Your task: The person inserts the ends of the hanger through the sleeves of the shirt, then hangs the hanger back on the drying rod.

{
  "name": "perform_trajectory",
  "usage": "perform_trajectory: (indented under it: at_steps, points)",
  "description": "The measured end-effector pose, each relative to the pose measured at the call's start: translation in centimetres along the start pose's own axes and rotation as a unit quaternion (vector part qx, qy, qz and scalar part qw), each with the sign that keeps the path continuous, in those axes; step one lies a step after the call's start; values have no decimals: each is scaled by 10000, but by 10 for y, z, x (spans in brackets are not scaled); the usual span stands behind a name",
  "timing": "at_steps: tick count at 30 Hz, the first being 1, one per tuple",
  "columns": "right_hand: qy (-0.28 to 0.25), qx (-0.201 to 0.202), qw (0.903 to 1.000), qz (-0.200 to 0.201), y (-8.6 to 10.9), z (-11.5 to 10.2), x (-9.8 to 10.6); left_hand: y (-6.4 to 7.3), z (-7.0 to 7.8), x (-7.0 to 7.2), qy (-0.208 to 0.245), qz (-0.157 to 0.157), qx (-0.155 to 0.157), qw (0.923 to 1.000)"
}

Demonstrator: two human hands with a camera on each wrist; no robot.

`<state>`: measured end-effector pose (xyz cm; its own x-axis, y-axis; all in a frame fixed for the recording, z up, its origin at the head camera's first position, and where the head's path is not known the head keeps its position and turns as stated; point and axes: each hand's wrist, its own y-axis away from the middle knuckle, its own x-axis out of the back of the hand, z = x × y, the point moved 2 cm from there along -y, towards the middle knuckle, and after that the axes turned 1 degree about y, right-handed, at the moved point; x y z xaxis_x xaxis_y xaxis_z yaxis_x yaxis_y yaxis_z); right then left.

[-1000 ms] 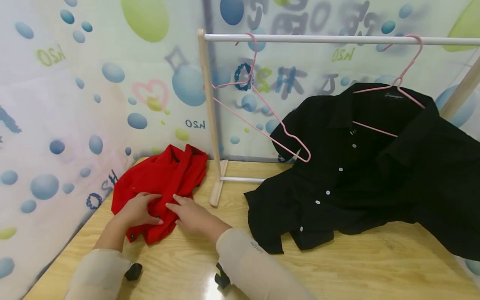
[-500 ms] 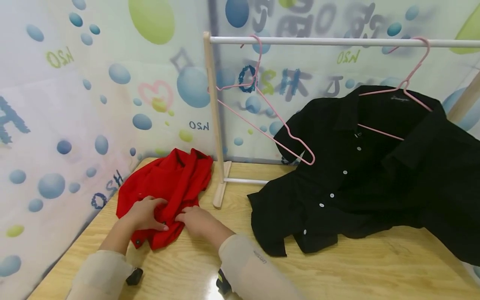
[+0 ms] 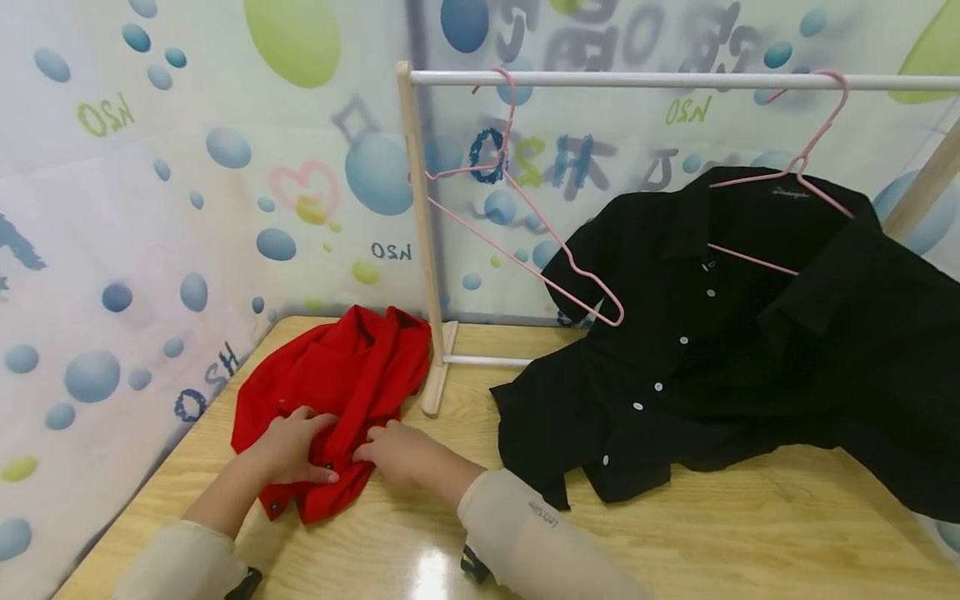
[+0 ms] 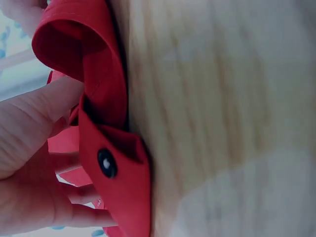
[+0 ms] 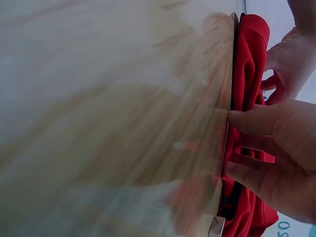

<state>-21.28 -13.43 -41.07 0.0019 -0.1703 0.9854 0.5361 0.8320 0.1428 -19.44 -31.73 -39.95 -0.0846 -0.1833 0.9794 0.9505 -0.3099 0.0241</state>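
Observation:
A crumpled red shirt lies on the table to the left of the rack. My left hand grips its near left part, the thumb in a fold beside a dark button in the left wrist view. At the near right edge of the shirt, my right hand pinches the cloth with bent fingers. The right wrist view has that hand against the low edge of the red cloth, where some fingertips are partly hidden in folds.
A clothes rack with a white rail stands behind. From it hang a bare pink hanger and a black shirt on another pink hanger, its lower part resting on the wooden table. A patterned wall closes off the back and left.
The red shirt has slid slightly nearer and to the right, both hands moving with it. My right hand has gone from spread over the cloth to pinching its right edge.

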Motion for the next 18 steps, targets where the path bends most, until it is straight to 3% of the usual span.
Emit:
perform_trajectory:
  at_steps: [9,18]
  points:
    - [249,417,9985,250,18,4,-4,7,17,-8,-230,134,-376,9989]
    - [248,727,9970,-2,34,5,0,15,37,-12,-363,-132,-28,9992]
